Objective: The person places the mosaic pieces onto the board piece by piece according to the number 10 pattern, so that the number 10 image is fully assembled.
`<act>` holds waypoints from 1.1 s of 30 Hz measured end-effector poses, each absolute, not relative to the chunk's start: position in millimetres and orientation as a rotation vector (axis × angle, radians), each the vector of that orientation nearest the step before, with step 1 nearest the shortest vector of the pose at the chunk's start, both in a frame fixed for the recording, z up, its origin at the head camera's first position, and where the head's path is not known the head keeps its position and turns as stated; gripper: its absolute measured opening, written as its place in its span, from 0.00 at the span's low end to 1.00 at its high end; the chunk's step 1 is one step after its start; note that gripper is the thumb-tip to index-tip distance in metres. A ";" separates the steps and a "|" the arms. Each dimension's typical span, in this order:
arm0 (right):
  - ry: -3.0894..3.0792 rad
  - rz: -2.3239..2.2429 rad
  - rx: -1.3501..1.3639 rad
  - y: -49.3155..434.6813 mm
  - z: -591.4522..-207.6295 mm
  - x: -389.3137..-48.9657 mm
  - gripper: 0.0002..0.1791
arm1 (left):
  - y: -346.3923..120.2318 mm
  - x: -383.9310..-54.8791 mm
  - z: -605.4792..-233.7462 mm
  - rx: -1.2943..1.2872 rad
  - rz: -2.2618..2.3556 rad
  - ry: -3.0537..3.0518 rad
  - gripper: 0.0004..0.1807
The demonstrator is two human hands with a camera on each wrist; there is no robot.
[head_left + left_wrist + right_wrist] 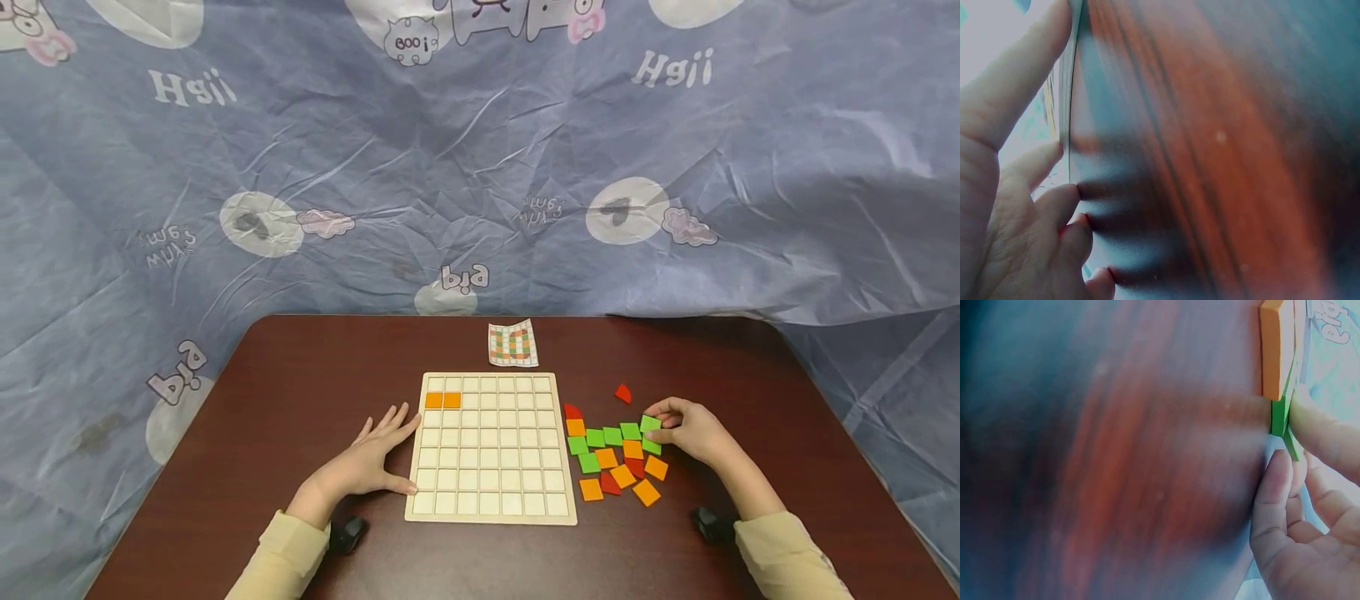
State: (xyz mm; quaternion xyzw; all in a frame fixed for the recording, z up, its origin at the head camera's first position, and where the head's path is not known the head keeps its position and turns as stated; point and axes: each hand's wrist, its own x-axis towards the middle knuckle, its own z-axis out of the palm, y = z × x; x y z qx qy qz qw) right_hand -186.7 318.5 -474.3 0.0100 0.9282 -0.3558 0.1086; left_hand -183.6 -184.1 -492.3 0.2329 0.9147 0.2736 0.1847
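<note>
A pale gridded board point(491, 458) lies on the table, with two orange square tiles point(442, 401) side by side in its second row at the left. My left hand point(367, 458) is spread beside the board, thumb and index fingertip at its left edge; the left wrist view shows the fingers point(1054, 203) along that edge. At the right of the loose tiles, my right hand point(690, 429) pinches a green square tile point(650, 424) between thumb and fingers. The right wrist view shows this green tile point(1293, 445) tilted beside another green tile and an orange tile point(1275, 350).
Several green, orange and red tiles point(612, 436) lie loose right of the board. A red quarter-round piece point(623, 393) sits apart behind them. Beyond the board lies a small paper card point(513, 344) with a coloured grid pattern. A printed blue-grey cloth point(480, 167) hangs behind the table.
</note>
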 end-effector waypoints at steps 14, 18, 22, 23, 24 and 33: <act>2.689 -1.140 0.030 323.2 -473.2 -184.8 0.18 | -183.8 -183.8 -492.7 0.647 0.771 2.583 0.60; 2.667 -1.231 0.070 319.2 -468.6 -184.9 0.21 | -183.9 -183.5 -492.5 0.648 0.774 2.581 0.59; 2.601 -1.363 0.088 306.7 -460.3 -186.6 0.24 | -183.6 -183.4 -492.7 0.651 0.769 2.586 0.59; 2.584 -1.392 0.083 302.3 -458.3 -187.4 0.24 | -183.5 -183.4 -492.6 0.651 0.769 2.587 0.59; 2.567 -1.422 0.076 297.4 -456.3 -188.2 0.24 | -183.4 -183.4 -492.5 0.651 0.770 2.587 0.59; 2.425 -1.614 -0.017 233.6 -448.1 -198.7 0.21 | -183.1 -184.0 -494.0 0.649 0.772 2.587 0.60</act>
